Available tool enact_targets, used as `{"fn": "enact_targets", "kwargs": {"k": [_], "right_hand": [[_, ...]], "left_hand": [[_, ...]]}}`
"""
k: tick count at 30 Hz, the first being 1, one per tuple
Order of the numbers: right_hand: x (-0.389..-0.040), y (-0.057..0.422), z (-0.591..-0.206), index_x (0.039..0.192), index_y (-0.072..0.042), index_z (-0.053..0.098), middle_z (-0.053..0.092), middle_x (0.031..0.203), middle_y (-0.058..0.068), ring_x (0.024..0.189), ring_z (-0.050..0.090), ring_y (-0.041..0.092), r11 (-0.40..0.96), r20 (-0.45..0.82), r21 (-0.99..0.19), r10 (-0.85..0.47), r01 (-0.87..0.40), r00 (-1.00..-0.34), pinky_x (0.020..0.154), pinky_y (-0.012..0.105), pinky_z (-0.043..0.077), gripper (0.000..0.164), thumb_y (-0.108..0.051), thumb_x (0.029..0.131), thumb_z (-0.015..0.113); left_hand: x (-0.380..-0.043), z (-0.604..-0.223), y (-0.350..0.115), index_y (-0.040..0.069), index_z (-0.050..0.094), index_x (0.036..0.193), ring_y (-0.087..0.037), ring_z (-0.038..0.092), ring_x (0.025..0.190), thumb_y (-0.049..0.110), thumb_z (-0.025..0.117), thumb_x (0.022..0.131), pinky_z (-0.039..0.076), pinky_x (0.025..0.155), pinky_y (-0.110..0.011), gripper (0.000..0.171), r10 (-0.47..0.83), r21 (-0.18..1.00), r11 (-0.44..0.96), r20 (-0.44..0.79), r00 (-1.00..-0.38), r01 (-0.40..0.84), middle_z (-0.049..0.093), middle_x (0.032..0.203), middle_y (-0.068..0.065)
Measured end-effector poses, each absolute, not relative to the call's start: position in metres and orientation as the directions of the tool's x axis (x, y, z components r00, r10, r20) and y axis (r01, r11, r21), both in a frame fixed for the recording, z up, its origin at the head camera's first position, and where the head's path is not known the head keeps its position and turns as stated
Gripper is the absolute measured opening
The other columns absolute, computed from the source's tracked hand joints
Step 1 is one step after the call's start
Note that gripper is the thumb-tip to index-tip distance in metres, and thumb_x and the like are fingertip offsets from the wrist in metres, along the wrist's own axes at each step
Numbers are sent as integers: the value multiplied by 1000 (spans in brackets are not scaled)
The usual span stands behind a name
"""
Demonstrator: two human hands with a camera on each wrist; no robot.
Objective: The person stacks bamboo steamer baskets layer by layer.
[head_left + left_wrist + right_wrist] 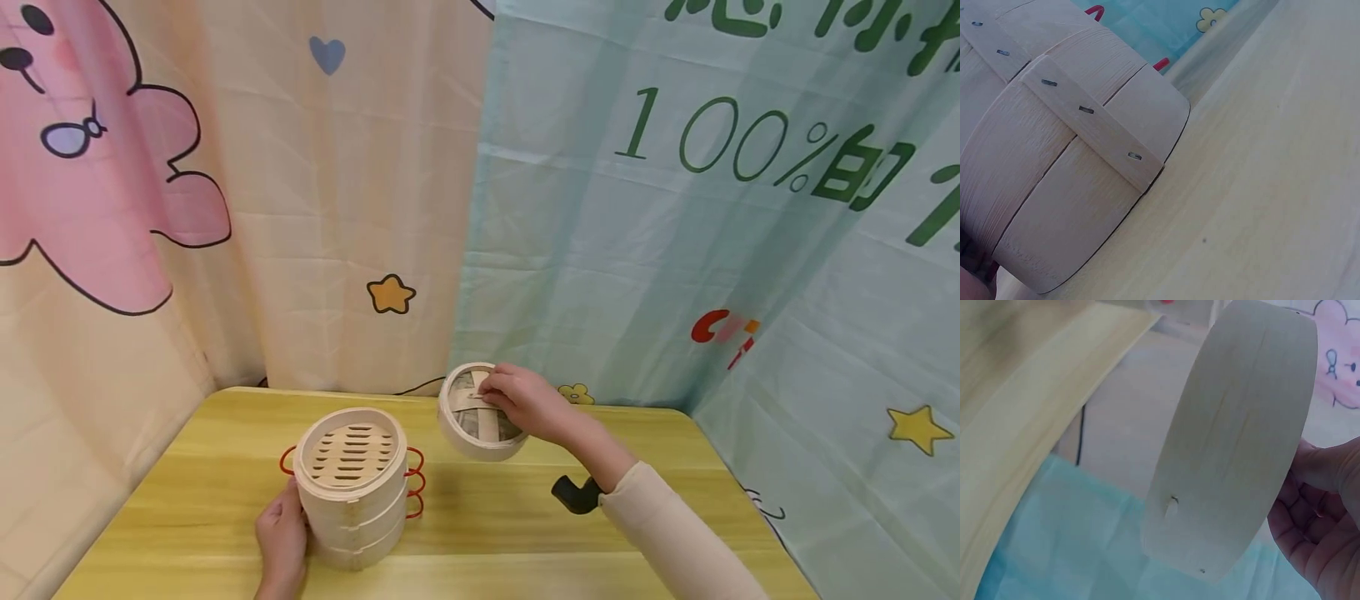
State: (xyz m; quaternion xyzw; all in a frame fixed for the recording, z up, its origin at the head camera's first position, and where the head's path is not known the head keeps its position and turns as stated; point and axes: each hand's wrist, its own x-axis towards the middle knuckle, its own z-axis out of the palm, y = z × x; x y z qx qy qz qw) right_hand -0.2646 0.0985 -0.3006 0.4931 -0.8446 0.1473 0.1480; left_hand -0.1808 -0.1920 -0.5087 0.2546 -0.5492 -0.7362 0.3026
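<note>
A stack of round bamboo steamer baskets (pixel 354 500) stands on the table, its slatted top tier (pixel 352 454) uncovered. Red loop handles (pixel 416 481) stick out at its sides. My left hand (pixel 282 533) grips the stack low on its left side, with part of the fingers hidden behind it. In the left wrist view, the stapled basket wall (pixel 1079 144) fills the left half. Above the table, to the right of the stack, my right hand (pixel 525 402) pinches the crossed strap of the steamer lid (pixel 487 450). The lid is tilted; its pale rim (pixel 1235 437) shows in the right wrist view.
The yellow wood-grain table (pixel 525 517) ends at a curtain (pixel 360 208) with cartoon prints behind it. A second pale blue curtain (pixel 600 275) hangs on the right. A black curved piece (pixel 576 495) sits at the right wrist.
</note>
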Motion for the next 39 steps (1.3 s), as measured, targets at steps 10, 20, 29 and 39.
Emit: {"fn": "enact_targets", "kwargs": {"k": [10, 20, 29, 39], "right_hand": [[-264, 54, -287, 86, -9, 61, 52, 81, -3, 73, 47, 7, 412, 382, -93, -825, -906, -415, 64, 18, 40, 7, -8, 81, 55], [-253, 5, -285, 86, -10, 60, 51, 80, -3, 72, 46, 7, 415, 291, -80, -860, -906, -420, 64, 15, 37, 7, -11, 82, 54], [-240, -33, -288, 86, -12, 61, 49, 78, -6, 71, 44, 5, 430, 225, -65, -873, -900, -434, 63, 11, 36, 8, -14, 82, 55], [-236, -51, -291, 86, -13, 62, 49, 78, -7, 70, 44, 4, 462, 190, -55, -866, -885, -463, 62, 11, 36, 9, -15, 83, 54]], "left_hand": [[-181, -508, -192, 0, 46, 45, -5, 38, 40, 35, 56, 79, 27, 33, -25, 50, -720, 959, -211, -23, -693, 187, 45, 44, 3], [-176, -505, -191, 2, 45, 45, -6, 35, 37, 36, 55, 80, 25, 32, -30, 50, -720, 963, -205, -27, -693, 174, 39, 41, 3], [-178, -509, -190, 3, 55, 49, -5, 39, 41, 36, 56, 79, 29, 35, -24, 44, -721, 961, -214, -36, -692, 174, 46, 44, 4], [-178, -506, -189, 5, 44, 43, -6, 35, 39, 38, 56, 78, 26, 34, -30, 50, -730, 970, -189, -36, -682, 151, 39, 42, 4]]}}
